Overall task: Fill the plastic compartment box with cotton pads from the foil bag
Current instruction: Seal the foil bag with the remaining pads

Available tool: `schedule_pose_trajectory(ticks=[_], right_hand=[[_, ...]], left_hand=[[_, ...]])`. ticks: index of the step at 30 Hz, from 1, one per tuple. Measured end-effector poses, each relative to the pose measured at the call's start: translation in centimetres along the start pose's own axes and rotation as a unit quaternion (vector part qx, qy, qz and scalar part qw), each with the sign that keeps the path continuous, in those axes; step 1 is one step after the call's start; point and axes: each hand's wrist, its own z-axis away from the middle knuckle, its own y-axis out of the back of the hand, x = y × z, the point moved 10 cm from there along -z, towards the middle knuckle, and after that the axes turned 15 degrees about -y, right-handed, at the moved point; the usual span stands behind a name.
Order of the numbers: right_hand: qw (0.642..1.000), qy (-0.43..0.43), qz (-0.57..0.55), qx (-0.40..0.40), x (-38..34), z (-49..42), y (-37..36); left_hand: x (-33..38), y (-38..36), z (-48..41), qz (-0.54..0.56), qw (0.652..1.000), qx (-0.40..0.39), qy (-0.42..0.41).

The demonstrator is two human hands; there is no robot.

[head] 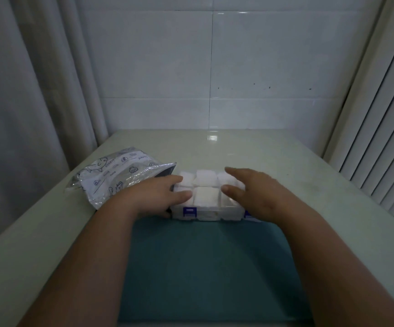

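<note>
box: clear plastic | pads: white, square | bag: crinkled foil

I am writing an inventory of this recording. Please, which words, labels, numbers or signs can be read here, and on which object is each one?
Printed silver foil bag: small lines of text among fish and shell drawings, too blurred to read.
Clear plastic compartment box: blue label on the front wall, its print too small to read.
Second blue label, partly hidden by the right hand: unreadable.
Nothing else bears text.
</note>
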Motion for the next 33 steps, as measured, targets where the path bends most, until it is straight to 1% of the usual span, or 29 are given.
schedule_pose_trajectory(ticks=[1,3,7,9,14,17,24,25,26,27,28,29,30,31,32,33], right_hand=[[1.000,0.017,-0.006,-0.021,-0.6,0.3,-0.6],[0.998,0.038,0.014,-0.044,-1.5,0.8,-1.6],[0.994,0.049,0.085,-0.048,-1.8,0.7,-2.3],[0.995,0.031,0.082,-0.054,-1.4,0.5,-2.2],[0.997,-0.062,-0.020,-0.031,1.0,-0.5,-0.9],[0.995,-0.098,-0.032,-0.014,2.2,-0.8,-0.1],[0.993,-0.115,-0.012,0.014,2.7,-0.7,0.7],[0.993,-0.111,-0.011,0.024,2.7,-0.7,0.8],[0.994,-0.104,-0.019,0.037,2.6,-0.7,1.1],[0.993,-0.095,-0.039,0.053,2.5,-0.8,1.4],[0.992,-0.086,-0.067,0.067,2.5,-0.8,1.7],[0.990,-0.077,-0.091,0.079,2.3,-0.7,1.9],[0.989,-0.069,-0.103,0.087,2.3,-0.7,2.0],[0.988,-0.062,-0.109,0.092,2.1,-0.7,2.1],[0.987,-0.055,-0.113,0.096,2.0,-0.8,2.1],[0.987,-0.049,-0.118,0.098,1.9,-0.7,2.0]], left_hand=[[-0.1,-0.1,-0.1,0.016,1.000,0.003,0.001],[-0.1,-0.2,-0.3,0.004,1.000,0.000,-0.003],[0.7,-0.1,-0.3,-0.051,0.998,-0.009,-0.021],[1.0,-0.3,-0.4,-0.060,0.998,-0.008,-0.028],[2.2,-1.3,-0.9,-0.090,0.994,0.003,-0.056],[2.7,-2.6,-1.4,-0.078,0.994,0.004,-0.078],[3.0,-2.7,-1.7,-0.102,0.991,0.019,-0.083],[3.3,-2.1,-1.5,-0.097,0.991,0.039,-0.089],[3.5,-1.0,-1.3,-0.092,0.988,0.080,-0.094],[3.6,0.6,-0.9,-0.102,0.980,0.142,-0.096],[3.7,2.5,-0.3,-0.148,0.962,0.213,-0.092],[3.8,4.2,0.4,-0.231,0.932,0.270,-0.078],[4.0,5.1,0.9,-0.320,0.898,0.296,-0.056],[3.8,5.5,1.1,-0.384,0.876,0.290,-0.026],[3.2,5.4,1.1,-0.417,0.870,0.262,0.008],[2.1,5.0,1.0,-0.426,0.875,0.226,0.042]])
